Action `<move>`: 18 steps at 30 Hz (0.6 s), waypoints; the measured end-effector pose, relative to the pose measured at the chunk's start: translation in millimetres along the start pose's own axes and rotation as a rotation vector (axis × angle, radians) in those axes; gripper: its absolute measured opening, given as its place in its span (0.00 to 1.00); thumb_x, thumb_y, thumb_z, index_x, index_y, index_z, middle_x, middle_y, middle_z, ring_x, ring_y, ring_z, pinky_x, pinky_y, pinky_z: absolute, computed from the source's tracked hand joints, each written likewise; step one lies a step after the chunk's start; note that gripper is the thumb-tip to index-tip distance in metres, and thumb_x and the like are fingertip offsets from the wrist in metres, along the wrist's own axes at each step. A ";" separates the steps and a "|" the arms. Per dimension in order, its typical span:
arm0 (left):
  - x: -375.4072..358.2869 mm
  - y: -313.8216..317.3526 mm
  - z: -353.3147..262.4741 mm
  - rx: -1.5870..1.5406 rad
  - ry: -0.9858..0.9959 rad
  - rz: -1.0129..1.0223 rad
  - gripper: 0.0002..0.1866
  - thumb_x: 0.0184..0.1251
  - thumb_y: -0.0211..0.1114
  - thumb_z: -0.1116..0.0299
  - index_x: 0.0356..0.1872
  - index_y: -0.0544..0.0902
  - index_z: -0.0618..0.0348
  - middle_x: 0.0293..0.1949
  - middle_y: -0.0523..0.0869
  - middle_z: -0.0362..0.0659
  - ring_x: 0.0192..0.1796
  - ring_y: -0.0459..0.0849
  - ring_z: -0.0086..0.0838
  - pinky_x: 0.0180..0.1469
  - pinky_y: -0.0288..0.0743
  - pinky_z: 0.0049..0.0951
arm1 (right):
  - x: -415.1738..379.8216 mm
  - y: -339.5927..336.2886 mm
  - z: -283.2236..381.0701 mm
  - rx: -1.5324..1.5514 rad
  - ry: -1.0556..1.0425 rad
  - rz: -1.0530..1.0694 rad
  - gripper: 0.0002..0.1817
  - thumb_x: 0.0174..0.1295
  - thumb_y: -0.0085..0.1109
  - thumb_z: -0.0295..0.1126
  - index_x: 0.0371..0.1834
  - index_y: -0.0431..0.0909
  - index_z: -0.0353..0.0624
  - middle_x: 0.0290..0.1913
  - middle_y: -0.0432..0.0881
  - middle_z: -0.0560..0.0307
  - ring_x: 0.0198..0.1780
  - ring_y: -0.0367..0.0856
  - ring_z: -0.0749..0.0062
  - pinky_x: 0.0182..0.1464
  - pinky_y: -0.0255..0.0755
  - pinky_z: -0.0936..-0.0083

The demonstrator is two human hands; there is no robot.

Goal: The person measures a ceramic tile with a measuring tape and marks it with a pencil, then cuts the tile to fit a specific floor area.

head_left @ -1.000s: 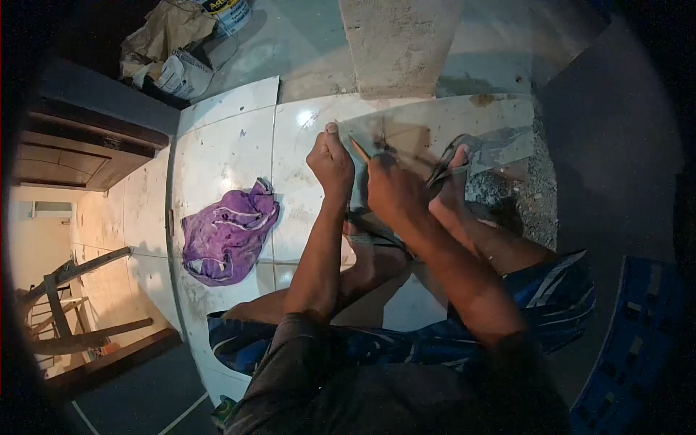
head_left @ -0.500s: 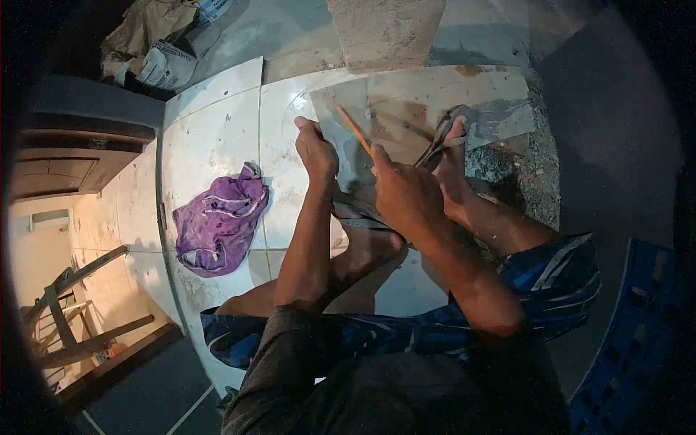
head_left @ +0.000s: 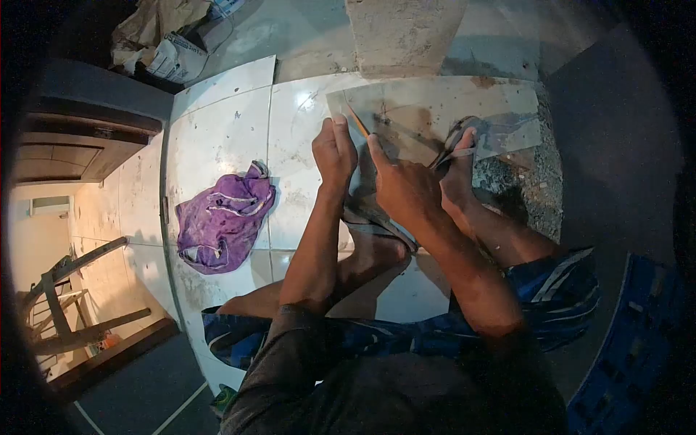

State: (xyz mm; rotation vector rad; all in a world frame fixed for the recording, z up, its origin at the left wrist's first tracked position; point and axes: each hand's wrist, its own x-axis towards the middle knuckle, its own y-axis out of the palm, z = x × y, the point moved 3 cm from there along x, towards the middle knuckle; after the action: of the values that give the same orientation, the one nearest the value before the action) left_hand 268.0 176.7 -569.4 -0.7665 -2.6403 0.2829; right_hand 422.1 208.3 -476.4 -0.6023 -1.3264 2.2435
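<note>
A thin orange pencil [head_left: 359, 123] slants up and left from my right hand [head_left: 406, 187], which is closed on it with the index finger stretched along it. Its tip lies over the upper left part of a clear, greyish sheet [head_left: 420, 98]. At the left edge of that sheet my left hand [head_left: 335, 154] is closed, thumb pointing up, its curled fingers partly hidden. The sheet spreads in front of my feet, its right part overlapping a sandal [head_left: 458, 138] on my right foot.
A crumpled purple cloth [head_left: 225, 225] lies on the white tiles [head_left: 217, 141] to the left. Behind stand a rough block [head_left: 406, 36] and some torn sacks [head_left: 174, 58]. Rubble [head_left: 547, 177] runs along the right edge. A wooden frame [head_left: 54, 312] is at far left.
The view has shifted slightly, so the scene sits a little further right. My left hand is nearer the pencil, and my right index finger now points more upward along it.
</note>
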 end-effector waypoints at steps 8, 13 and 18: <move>-2.9 1.3 -7.3 0.130 0.126 -0.030 0.20 0.77 0.51 0.62 0.23 0.71 0.63 0.16 0.73 0.56 0.18 0.72 0.50 0.23 0.64 0.44 | 50.9 0.8 5.7 0.074 -0.030 -0.130 0.28 0.62 0.53 0.29 0.68 0.66 0.47 0.36 0.84 0.37 0.40 0.85 0.42 0.42 0.78 0.49; -1.4 4.8 -14.2 0.154 0.088 -0.051 0.19 0.77 0.50 0.64 0.23 0.71 0.63 0.15 0.72 0.55 0.18 0.71 0.50 0.23 0.64 0.43 | 10.0 12.8 -6.6 -0.026 -0.330 -0.633 0.24 0.64 0.52 0.31 0.64 0.70 0.45 0.33 0.84 0.37 0.36 0.84 0.41 0.38 0.78 0.48; -2.6 1.3 -4.4 0.170 0.129 -0.062 0.19 0.77 0.51 0.64 0.23 0.71 0.63 0.16 0.72 0.56 0.18 0.72 0.50 0.23 0.64 0.44 | 53.0 11.1 9.4 0.134 -0.039 -0.220 0.27 0.59 0.56 0.27 0.66 0.70 0.44 0.40 0.84 0.36 0.39 0.85 0.41 0.39 0.79 0.50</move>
State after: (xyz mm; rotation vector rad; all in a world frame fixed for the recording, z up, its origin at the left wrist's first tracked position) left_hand 272.5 176.7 -566.6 -0.6250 -2.4763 0.4198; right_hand 372.5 228.3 -489.3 -0.3483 -1.1870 2.1511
